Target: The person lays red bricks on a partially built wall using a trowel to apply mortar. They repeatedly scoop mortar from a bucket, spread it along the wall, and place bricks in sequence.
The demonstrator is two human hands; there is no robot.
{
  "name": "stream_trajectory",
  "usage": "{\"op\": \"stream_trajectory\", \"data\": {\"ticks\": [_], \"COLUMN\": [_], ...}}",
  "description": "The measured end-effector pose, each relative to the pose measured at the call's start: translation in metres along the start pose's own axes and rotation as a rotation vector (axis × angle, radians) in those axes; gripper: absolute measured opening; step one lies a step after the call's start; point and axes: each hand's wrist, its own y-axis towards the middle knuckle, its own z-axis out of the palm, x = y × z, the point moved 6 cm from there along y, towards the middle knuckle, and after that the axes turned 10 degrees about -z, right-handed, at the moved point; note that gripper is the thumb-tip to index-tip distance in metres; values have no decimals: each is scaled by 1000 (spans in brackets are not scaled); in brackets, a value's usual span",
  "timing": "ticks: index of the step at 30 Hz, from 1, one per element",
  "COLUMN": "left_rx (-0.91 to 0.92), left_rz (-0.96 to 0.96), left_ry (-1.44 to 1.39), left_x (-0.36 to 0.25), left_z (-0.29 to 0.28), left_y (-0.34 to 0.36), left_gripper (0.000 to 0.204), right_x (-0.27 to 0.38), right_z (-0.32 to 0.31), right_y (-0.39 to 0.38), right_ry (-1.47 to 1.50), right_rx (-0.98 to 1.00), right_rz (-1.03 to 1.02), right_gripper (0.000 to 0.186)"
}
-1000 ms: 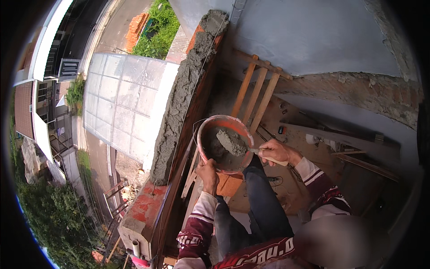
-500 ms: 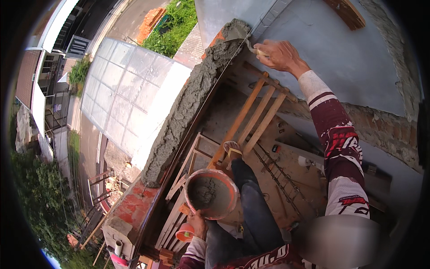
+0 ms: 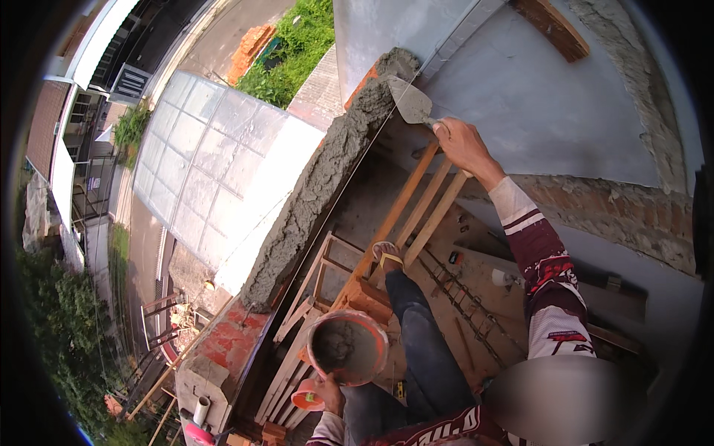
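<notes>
My right hand (image 3: 468, 150) is closed round the handle of a pointed trowel (image 3: 410, 102). Its blade touches or overhangs the inner edge of the wet grey mortar (image 3: 309, 189), near the bed's far end. That mortar runs in a thick, rough strip along the top of a brick wall, with a taut string (image 3: 362, 157) along its inner side. Close to my body, my left hand (image 3: 331, 394) grips the near rim of an orange bucket (image 3: 382, 338) partly filled with mortar (image 3: 336, 340). A small orange cup (image 3: 306, 396) is beside that hand; whether the fingers hold it too is unclear.
Wooden planks (image 3: 409, 204) and stacked bricks (image 3: 366, 299) stand beside my sandalled foot (image 3: 387, 253). Rebar (image 3: 461, 297) lies on the floor far below. A grey plastered wall (image 3: 520, 104) rises at right. Left of the wall, the drop shows a pale roof (image 3: 201, 163).
The trowel and my right hand have come back toward me from the wall's far end, and the blade now shows flat. My left hand still holds the bucket, which has shifted slightly nearer.
</notes>
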Motion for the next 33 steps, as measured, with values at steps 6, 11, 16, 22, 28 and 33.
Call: {"op": "stream_trajectory", "data": {"ticks": [6,11,16,22,28,33], "left_rx": [-22,33,68,54,22,28], "left_rz": [-6,27,-22,-10,-25,-66], "left_ry": [-37,-71,-62,-65,-45,9], "left_x": [-7,-8,3,11,18,17], "left_z": [-6,-12,-16,-19,-24,-28], "left_y": [-7,-10,-8,-6,-3,0], "left_gripper": [14,12,14,18,9,22], "right_x": [-3,-24,6,26,37,51], "right_z": [18,16,18,41,59,35], "right_y": [37,64,46,17,-5,-2], "right_ry": [-292,236,512,503,398,-330], "right_rx": [27,87,335,356,418,161], "right_rz": [-65,243,323,329,168,-182], "right_gripper": [32,37,36,35,34,30]}}
